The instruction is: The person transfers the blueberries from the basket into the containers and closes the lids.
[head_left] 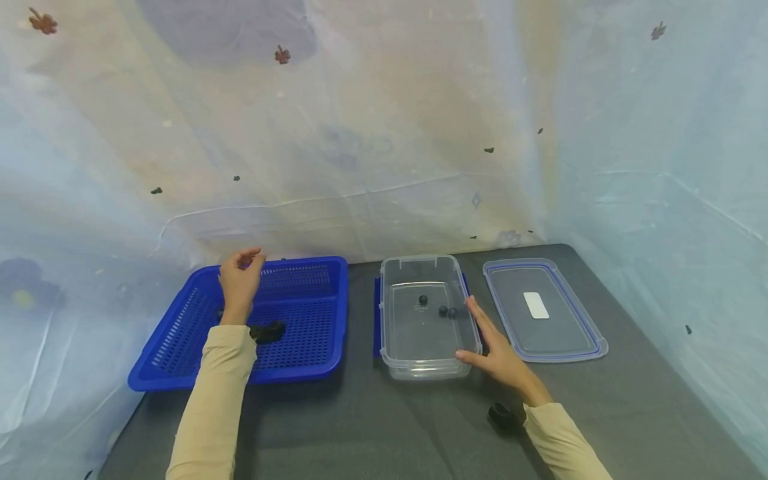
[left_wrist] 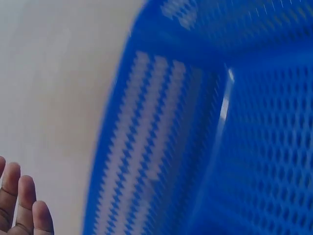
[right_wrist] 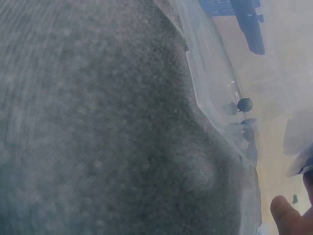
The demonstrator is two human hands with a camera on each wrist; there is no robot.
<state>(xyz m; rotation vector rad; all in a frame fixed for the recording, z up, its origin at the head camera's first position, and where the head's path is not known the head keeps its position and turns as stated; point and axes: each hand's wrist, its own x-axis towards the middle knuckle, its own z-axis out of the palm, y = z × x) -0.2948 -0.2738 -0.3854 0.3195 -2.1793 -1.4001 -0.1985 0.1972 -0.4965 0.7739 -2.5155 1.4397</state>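
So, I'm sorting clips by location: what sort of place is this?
Probably a makeshift, curtained-off work area: patterned sheeting rises behind and beside a grey tabletop, which bears a blue basket and a clear container. What lies beyond the sheeting doesn't show.

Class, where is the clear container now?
In the head view, the clear container stands right of centre on the table, between the blue basket and the lid, beside the right hand.

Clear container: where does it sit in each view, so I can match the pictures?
Head: clear container just right of centre, lower half.
Left wrist: not in it.
Right wrist: right of centre, from the top edge downward, partly seen.
Shared landmark, head and right wrist: small dark balls inside.
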